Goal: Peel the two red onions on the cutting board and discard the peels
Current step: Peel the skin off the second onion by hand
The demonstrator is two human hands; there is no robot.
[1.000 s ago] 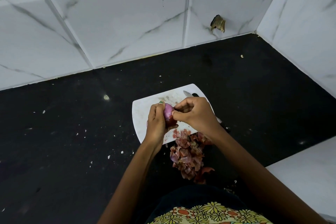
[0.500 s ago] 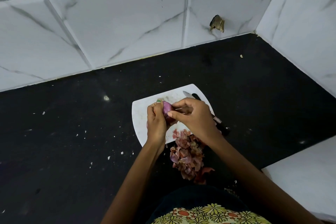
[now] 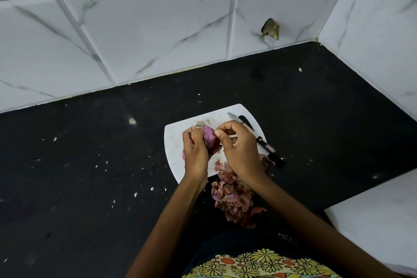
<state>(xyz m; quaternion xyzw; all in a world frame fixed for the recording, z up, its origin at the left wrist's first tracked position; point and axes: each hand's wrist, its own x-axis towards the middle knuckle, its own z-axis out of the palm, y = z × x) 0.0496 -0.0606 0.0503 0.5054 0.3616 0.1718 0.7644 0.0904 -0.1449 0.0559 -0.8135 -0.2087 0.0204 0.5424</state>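
Observation:
A purple red onion [image 3: 211, 140] is held above the white cutting board [image 3: 174, 142] by my left hand [image 3: 195, 149], fingers curled round its left side. My right hand [image 3: 237, 146] is at the onion's right side, thumb and fingers pinching at its skin near the top. A sliver of a second onion [image 3: 183, 154] shows just left of my left hand, mostly hidden. A heap of reddish peels [image 3: 232, 198] lies on the black counter at the board's near edge, below my right wrist.
A black-handled knife [image 3: 259, 140] lies along the board's right edge, blade pointing away. White marble-tiled walls close the back and right. A white surface [image 3: 383, 221] juts in at lower right. Small scraps dot the black counter [image 3: 90, 165].
The onion has turned slightly in my left hand and more of its purple surface shows. My right hand's fingers have shifted up to the onion's top right.

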